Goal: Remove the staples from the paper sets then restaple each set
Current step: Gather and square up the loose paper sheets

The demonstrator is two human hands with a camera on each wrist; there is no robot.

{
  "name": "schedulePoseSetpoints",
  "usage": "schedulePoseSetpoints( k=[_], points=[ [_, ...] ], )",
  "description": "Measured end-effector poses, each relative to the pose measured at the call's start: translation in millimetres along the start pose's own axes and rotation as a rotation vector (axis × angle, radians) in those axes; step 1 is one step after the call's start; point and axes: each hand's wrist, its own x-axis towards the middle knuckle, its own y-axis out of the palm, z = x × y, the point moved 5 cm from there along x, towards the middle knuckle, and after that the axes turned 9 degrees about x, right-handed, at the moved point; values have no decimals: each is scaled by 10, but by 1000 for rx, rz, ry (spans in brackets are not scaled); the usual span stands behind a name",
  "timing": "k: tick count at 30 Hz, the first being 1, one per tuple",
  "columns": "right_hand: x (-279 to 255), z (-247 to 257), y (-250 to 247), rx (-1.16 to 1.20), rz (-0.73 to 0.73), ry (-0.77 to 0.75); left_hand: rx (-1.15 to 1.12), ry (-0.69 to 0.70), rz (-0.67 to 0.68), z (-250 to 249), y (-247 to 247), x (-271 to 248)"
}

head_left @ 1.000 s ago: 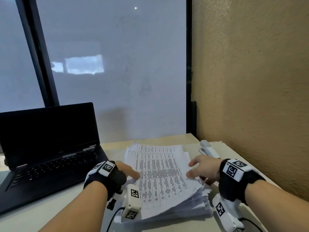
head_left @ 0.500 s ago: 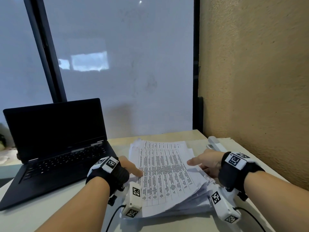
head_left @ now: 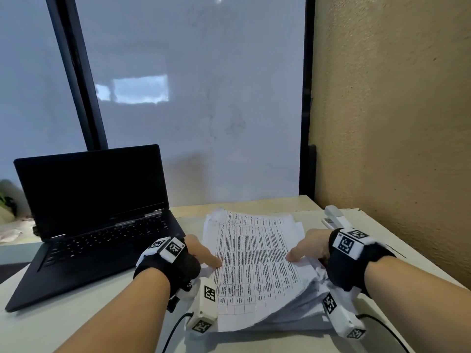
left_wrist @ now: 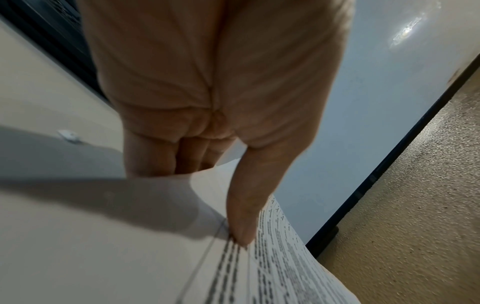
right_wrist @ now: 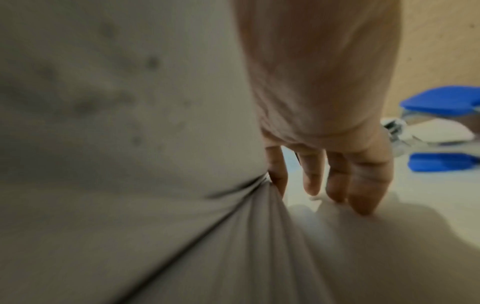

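My left hand [head_left: 201,253] and right hand [head_left: 309,247] pinch opposite edges of the limp, light top paper set [head_left: 257,261]; I'd grip near its stapled corner.

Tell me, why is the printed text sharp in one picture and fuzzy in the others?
Head view: the top sheet is far enough to be in focus, with even light and a pale window reflection. Left wrist view: the thumb casts a dark shadow, and the print smears toward the edge. Right wrist view: paper close to the lens, heavily blurred.
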Motion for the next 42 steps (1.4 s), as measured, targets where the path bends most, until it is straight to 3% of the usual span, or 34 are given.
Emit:
schedulePoseSetpoints(
  k=[18, 26, 31, 38, 40, 42],
  points=[
    [49, 88, -52, 59, 6, -65, 117, -9, 16, 34, -8, 50],
    [97, -3, 13, 267, 32, -73, 107, 18, -5, 89, 18, 99],
    [293, -63, 19, 329, 21, -182, 119, 42, 23, 66, 15, 29],
    [-136, 32, 40, 720, 3, -404, -103, 58, -47, 51, 72, -193],
    [-206, 27, 17, 767, 8, -470, -335, 98, -74, 44, 140, -248],
    [-277, 32, -5, 831, 31, -530, -606, 90, -189, 131, 177, -144]
  ],
)
